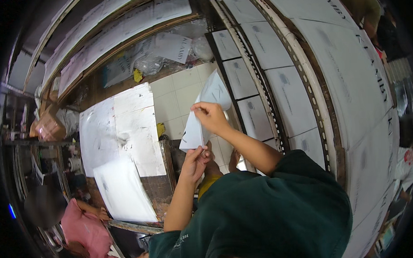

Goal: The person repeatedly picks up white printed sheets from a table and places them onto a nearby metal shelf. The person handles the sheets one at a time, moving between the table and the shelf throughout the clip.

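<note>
The left hand (196, 163) pinches the near end of a bent white sheet (196, 132); the right hand (210, 118) holds its middle. Left of that sheet, a white stack (124, 191) tops a worn table (160, 189); right of it lie printed panels (290, 92).

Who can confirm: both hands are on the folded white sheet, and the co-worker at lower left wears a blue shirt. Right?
Not quite: the co-worker's shirt is pink, not blue, as the head view shows. The left hand and right hand are indeed both on the folded white sheet.
</note>
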